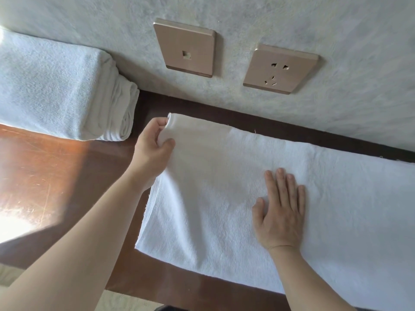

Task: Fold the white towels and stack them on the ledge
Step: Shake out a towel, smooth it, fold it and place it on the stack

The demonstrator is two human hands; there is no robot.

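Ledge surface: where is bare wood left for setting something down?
Bare wood shows on the ledge between the folded towel stack and the spread towel, crossed by the left forearm. A thin strip runs along the wall. The right side is covered.

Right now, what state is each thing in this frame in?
Flat towel: spread on the ledge, far left corner lifted.
Left hand: pinching that corner.
Right hand: flat, pressing the towel.
Folded towels: stacked at the wall.
Ledge: sunlit, scratched.
Wall socket: nothing plugged in.
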